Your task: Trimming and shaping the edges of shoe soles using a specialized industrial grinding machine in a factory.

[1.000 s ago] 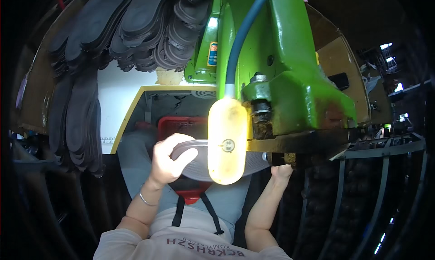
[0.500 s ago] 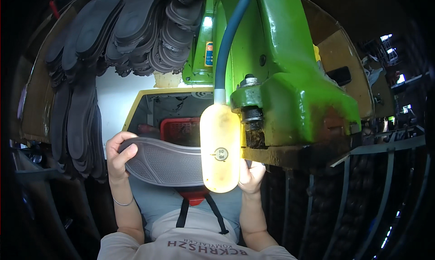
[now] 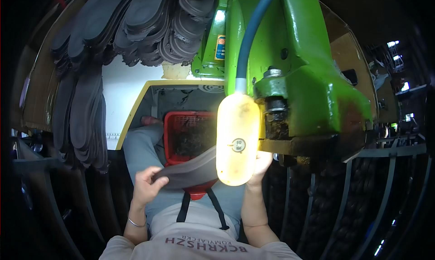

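Pinched between thumb and fingers, the near-left end of a dark gray shoe sole (image 3: 190, 172) sits in the seated worker's left hand (image 3: 147, 187), just above the lap. Its other end slants up and passes behind a glowing yellow work lamp (image 3: 238, 119). From where I stand, that lamp also covers part of the right hand (image 3: 263, 164), and I cannot tell whether its fingers are clamped on the sole or apart.

Just beyond the sole, a red plastic basket (image 3: 166, 135) holds dark scraps (image 3: 188, 142). Thin metal shows at the left wrist, a bracelet (image 3: 136, 223); black straps (image 3: 182, 208) cross the worker's pale T-shirt (image 3: 181, 228) above blue-gray trousers (image 3: 142, 146).

Over the right hand looms a glossy green machine (image 3: 312, 87), its lower parts grimy, with a blue-gray hose (image 3: 251, 33) running down in front of it to the lamp. To the left, across a white worktable (image 3: 120, 87) with yellow edging (image 3: 136, 106), more dark soles (image 3: 142, 15) lie in thick overlapping stacks beside brown cardboard (image 3: 40, 97).
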{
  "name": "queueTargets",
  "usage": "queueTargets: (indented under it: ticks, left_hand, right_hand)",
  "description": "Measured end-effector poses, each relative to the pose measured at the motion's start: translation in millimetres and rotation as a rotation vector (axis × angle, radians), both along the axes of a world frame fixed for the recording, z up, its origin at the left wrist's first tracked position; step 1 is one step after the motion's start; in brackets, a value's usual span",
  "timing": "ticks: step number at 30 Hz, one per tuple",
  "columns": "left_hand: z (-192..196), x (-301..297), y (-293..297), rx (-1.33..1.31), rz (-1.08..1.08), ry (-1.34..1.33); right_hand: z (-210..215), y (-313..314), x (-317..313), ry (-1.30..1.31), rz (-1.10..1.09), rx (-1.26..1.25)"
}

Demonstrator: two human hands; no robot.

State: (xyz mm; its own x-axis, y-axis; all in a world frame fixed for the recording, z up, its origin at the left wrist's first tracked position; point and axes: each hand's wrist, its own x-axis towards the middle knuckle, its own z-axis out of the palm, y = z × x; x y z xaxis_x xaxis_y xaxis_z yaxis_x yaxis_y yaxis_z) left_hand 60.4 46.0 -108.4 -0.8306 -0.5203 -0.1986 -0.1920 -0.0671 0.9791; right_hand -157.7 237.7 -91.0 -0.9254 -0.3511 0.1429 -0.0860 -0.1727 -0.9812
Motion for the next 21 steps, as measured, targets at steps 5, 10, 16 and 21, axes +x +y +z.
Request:
queueTargets:
  ticks: [5, 10, 16, 21]
  left_hand:
    - [41.1, -46.1, -15.3, -0.402, 0.136, 0.181]
    - [61.1, -87.9, -11.4, -0.347, 0.156, 0.269]
    - [54.1, -94.7, -38.9, 0.053, 0.242, 0.304]
    - [10.9, -54.2, -42.3, 0.233, 0.349, 0.235]
  right_hand:
    - [-17.2, 41.4, -15.2, 0.238, -0.021, 0.251]
    - [1.5, 45.0, -19.3, -0.017, -0.108, -0.163]
    - [15.3, 30.6, -6.6, -0.111, -0.018, -0.109]
    - [23.0, 14.1, 10.4, -0.261, 0.065, -0.011]
